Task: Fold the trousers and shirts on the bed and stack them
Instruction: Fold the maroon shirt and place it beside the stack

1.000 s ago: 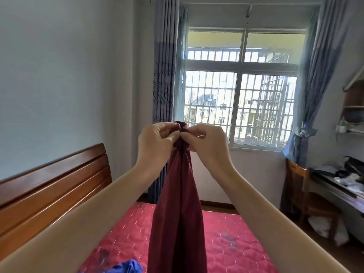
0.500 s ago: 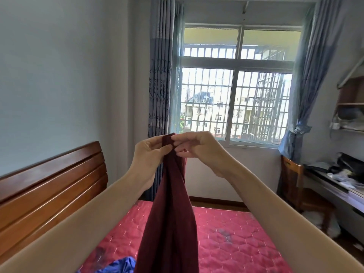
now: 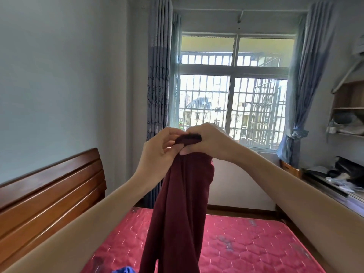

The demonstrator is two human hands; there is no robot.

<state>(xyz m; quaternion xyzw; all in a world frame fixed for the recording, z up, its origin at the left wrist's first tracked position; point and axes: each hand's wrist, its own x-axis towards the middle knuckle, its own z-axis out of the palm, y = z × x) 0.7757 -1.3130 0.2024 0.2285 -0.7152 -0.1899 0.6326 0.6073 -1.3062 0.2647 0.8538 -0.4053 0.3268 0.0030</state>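
A dark maroon garment (image 3: 181, 209) hangs straight down in front of me, held up high above the bed (image 3: 246, 245). My left hand (image 3: 157, 154) pinches its top edge from the left side. My right hand (image 3: 208, 140) grips the same top edge from the right, fingers curled over the cloth. Both hands touch each other at the top of the garment. Its lower part runs out of the frame at the bottom. A scrap of blue cloth (image 3: 124, 269) shows on the bed at the bottom edge.
The bed has a pink-red quilted mattress and a wooden headboard (image 3: 49, 190) on the left. A barred window (image 3: 232, 107) with blue curtains faces me. A wooden chair (image 3: 289, 170), a cluttered desk (image 3: 334, 184) and shelves (image 3: 348, 115) stand on the right.
My hands have shifted slightly right and up with the garment, and the right hand now wraps further over its top edge. The view has tilted upward a little.
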